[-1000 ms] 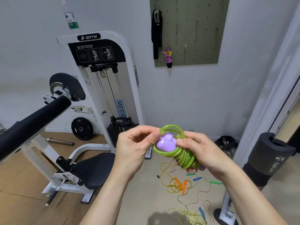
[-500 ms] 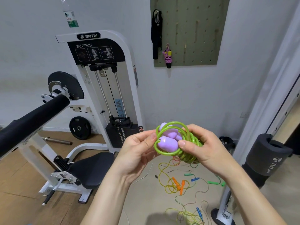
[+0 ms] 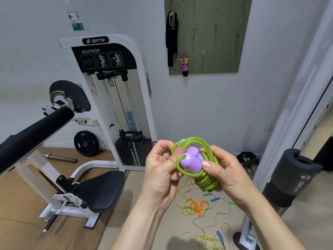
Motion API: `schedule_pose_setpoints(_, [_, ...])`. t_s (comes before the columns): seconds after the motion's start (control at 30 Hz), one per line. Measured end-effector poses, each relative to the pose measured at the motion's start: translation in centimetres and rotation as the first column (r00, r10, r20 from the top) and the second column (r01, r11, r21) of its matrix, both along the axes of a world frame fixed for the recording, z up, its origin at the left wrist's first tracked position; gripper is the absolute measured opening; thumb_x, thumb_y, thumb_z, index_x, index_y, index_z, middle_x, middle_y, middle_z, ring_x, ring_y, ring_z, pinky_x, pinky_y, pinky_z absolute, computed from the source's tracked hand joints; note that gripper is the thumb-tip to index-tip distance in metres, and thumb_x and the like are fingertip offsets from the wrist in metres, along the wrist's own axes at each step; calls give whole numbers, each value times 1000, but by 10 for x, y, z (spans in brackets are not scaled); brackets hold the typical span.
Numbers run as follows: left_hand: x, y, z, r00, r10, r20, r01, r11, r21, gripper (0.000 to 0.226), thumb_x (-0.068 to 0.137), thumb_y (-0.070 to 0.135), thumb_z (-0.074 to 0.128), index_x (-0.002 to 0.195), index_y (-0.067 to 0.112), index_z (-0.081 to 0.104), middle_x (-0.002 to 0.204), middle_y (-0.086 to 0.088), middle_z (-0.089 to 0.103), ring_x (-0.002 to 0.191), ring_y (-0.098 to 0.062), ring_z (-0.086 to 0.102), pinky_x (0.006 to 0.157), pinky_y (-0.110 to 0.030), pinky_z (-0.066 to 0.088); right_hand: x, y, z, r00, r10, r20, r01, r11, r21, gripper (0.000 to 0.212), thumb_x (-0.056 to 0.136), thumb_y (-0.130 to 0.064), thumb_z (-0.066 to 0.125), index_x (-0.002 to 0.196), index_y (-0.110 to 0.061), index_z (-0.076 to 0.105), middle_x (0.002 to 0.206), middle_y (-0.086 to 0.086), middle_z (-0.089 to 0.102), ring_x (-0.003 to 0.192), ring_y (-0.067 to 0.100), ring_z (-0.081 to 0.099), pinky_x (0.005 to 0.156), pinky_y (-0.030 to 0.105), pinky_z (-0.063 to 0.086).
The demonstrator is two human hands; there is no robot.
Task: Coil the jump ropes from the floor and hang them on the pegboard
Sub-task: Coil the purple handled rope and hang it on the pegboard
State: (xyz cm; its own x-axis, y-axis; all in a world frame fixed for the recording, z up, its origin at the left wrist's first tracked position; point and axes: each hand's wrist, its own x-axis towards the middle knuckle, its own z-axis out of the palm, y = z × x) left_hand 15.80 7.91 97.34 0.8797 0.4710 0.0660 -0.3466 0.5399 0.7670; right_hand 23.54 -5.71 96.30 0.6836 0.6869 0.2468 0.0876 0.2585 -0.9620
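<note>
Hands both clamped on the green jump rope (image 3: 207, 181), left hand (image 3: 162, 170) and right hand (image 3: 225, 170) close together above the floor (image 3: 144, 204), and a loop's now been tugged round the purple handles (image 3: 191, 164), so this coil looks about ready for the pegboard (image 3: 216, 42).

Between our two grips the bundle has turned. A second ago the nearer purple handle (image 3: 191, 164) faced us end-on; now it lies lengthwise, running from our left grip (image 3: 160, 170) across to our right grip (image 3: 225, 170). A turn of the green rope (image 3: 207, 181) that arched above it has come round the handle's end beside the left grip, and our left thumb (image 3: 178, 153) now presses across that turn. Our right thumb (image 3: 207, 164) has slid to the handle's other end.
</note>
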Motion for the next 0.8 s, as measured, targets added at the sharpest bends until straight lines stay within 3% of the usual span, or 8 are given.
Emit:
schedule_pose_setpoints(0.13, [4, -8, 3, 1000, 0, -20, 0, 1000, -12, 14, 72, 6, 73, 80, 9, 61, 76, -13, 61, 47, -8, 42, 37, -15, 31, -7, 10, -12, 987, 14, -159, 5, 993, 117, 46, 70, -42, 65, 103, -10, 66, 62, 17, 55, 42, 22, 43, 39, 24, 32])
schedule_pose_setpoints(0.2, [5, -11, 1, 999, -32, -2, 32, 999, -31, 38, 65, 15, 85, 93, -1, 64, 87, -17, 59, 49, -7, 44, 40, -15, 34, -11, 12, -15, 972, 51, -229, -11, 985, 175, 43, 69, -43, 66, 98, -12, 68, 63, 17, 53, 38, 21, 42, 39, 23, 31])
schedule_pose_setpoints(0.27, [3, -11, -1, 998, -65, 17, 66, 996, -52, 73, 57, 29, 91, 110, -11, 59, 91, -17, 57, 52, -7, 44, 43, -16, 37, -11, 12, -17, 961, 80, -266, -29, 981, 190, 54, 63, -50, 74, 98, -10, 68, 67, 21, 52, 37, 21, 42, 40, 23, 30])
schedule_pose_setpoints(0.3, [2, -9, -2, 996, -85, 10, 86, 995, -56, 79, 55, 29, 92, 113, -12, 57, 91, -17, 57, 55, -8, 47, 46, -16, 39, -11, 11, -18, 956, 88, -281, -33, 980, 194, 62, 60, -54, 77, 99, -8, 67, 69, 23, 51, 37, 21, 42, 41, 22, 33])
schedule_pose_setpoints(0.43, [-4, 2, 2, 972, -211, -105, 213, 977, 10, 49, 64, 16, 83, 105, -5, 66, 92, -17, 63, 71, -17, 58, 59, -22, 49, -10, 6, -19, 953, 108, -282, -48, 976, 212, 67, 58, -55, 79, 102, -6, 68, 72, 26, 47, 37, 20, 42, 40, 22, 38])
schedule_pose_setpoints(0.63, [-11, 0, 12, 935, -209, -287, 264, 949, 170, 22, 65, 15, 72, 81, 1, 66, 53, 0, 53, 42, -5, 47, 40, -16, 45, -13, 3, -22, 967, 73, -242, -30, 983, 178, 39, 69, -38, 62, 98, -14, 73, 67, 23, 52, 39, 20, 40, 37, 23, 32])
schedule_pose_setpoints(0.7, [-14, 3, 11, 922, -261, -285, 307, 943, 130, 21, 67, 13, 71, 82, 1, 64, 51, 2, 51, 40, -3, 44, 37, -14, 43, -14, -1, -20, 972, 55, -227, -23, 990, 141, 40, 68, -38, 63, 96, -11, 71, 66, 25, 48, 38, 21, 41, 37, 25, 29])
schedule_pose_setpoints(0.8, [-16, 4, 7, 919, -361, -157, 368, 930, 13, 49, 56, 19, 90, 92, -3, 65, 67, -8, 54, 47, -8, 49, 45, -19, 49, -13, -6, -17, 964, 132, -230, -99, 984, 147, 46, 68, -39, 67, 97, -3, 66, 65, 27, 45, 40, 21, 40, 37, 26, 31])
